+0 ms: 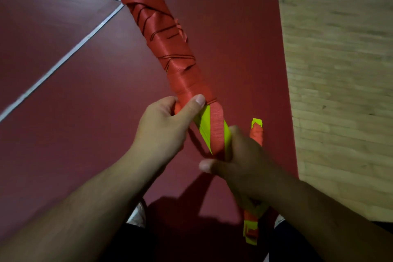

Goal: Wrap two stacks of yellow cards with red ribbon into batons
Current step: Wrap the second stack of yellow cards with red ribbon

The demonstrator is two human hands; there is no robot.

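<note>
Two hands hold the baton (170, 49): your left hand (163, 127) curls round the wrapped edge, your right hand (240, 161) grips the nearer yellow cards (205, 127) and red ribbon (217, 130).

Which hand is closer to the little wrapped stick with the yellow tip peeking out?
Right. The right hand lies just in front of the little stick, hiding its middle. The left hand is across the long baton, gripping it.

Red ribbon (157, 27) with dark diagonal lines covers neon-yellow cards (204, 127) above a maroon, white-lined floor (63, 91).
</note>
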